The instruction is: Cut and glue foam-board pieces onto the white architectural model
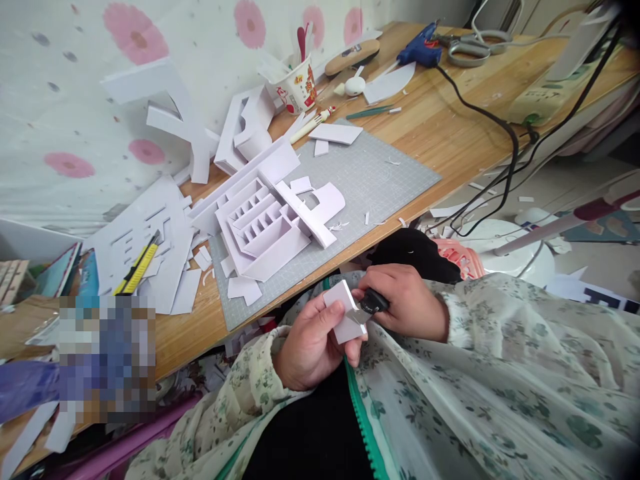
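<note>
My left hand (311, 343) pinches a small white foam board piece (344, 312) between thumb and fingers, over my lap in front of the desk edge. My right hand (407, 300) is closed around the black handle of a utility knife (374, 301). Its short blade touches the right edge of the foam board piece. Just beyond, on the desk, stands a white foam board model (273, 233) with small stepped compartments. It rests on a grey cutting mat (390, 167).
A yellow utility knife (139, 268) lies on cut white sheets (170, 240) at the left. Farther back are a paper cup (299, 87) of tools, a blue glue gun (421, 48) and scissors (469, 51). Black cables (515, 153) hang over the desk's right edge.
</note>
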{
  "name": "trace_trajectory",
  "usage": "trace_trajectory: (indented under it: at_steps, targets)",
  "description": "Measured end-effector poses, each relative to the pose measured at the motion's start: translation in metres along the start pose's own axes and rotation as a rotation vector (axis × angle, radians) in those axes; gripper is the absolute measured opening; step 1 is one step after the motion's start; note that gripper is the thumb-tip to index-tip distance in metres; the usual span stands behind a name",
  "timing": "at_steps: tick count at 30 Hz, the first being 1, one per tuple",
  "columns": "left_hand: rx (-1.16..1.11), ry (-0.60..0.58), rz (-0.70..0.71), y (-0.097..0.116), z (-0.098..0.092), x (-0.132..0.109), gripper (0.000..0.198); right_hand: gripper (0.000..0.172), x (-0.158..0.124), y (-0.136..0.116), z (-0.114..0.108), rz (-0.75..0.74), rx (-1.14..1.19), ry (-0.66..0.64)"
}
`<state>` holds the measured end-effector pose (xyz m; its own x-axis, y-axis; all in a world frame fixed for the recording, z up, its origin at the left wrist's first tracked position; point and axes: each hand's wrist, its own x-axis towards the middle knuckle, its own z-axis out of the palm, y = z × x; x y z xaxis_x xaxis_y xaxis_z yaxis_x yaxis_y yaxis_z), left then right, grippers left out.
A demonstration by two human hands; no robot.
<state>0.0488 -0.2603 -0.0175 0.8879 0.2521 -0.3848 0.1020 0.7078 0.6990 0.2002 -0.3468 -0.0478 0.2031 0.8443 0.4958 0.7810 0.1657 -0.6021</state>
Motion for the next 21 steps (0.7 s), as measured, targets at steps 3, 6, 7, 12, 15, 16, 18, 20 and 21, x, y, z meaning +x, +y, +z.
trace_trajectory:
  at_steps: [3, 6, 7, 12, 15, 16, 18, 20, 21]
  targets:
    - [-0.014, -0.025, 0.005, -0.0011, -0.0002, -0.0012, 0.019, 0.023, -0.0004, 0.0007, 0.0009, 0.001, -0.008, 0.009]
    - [-0.035, -0.039, 0.015, -0.0029, -0.0008, -0.0025, 0.023, 0.021, -0.0007, 0.0019, 0.0014, 0.002, 0.001, 0.014]
    - [-0.039, -0.039, 0.017, -0.0033, -0.0008, -0.003, 0.024, 0.02, -0.0009, 0.0023, 0.0016, 0.002, 0.01, 0.014]
    - [-0.028, -0.047, -0.005, -0.0037, 0.0004, -0.0041, 0.03, 0.018, -0.0019, 0.0037, 0.0038, 0.025, 0.058, 0.015]
    - [-0.023, -0.048, -0.033, -0.0033, 0.002, -0.0046, 0.032, 0.019, -0.0022, 0.0038, 0.0051, 0.034, 0.067, 0.02]
    - [-0.021, -0.051, -0.043, -0.0032, 0.0026, -0.005, 0.032, 0.02, -0.0022, 0.0037, 0.0054, 0.037, 0.071, 0.022]
    - [-0.022, -0.063, -0.058, -0.0029, 0.0041, -0.0059, 0.032, 0.021, -0.0021, 0.0038, 0.0057, 0.044, 0.078, 0.025]
    - [-0.024, -0.074, -0.067, -0.0026, 0.0054, -0.0068, 0.032, 0.022, -0.0019, 0.004, 0.0057, 0.048, 0.087, 0.027]
    - [-0.024, -0.078, -0.071, -0.0024, 0.0058, -0.0071, 0.032, 0.022, -0.0018, 0.0042, 0.0057, 0.047, 0.093, 0.028]
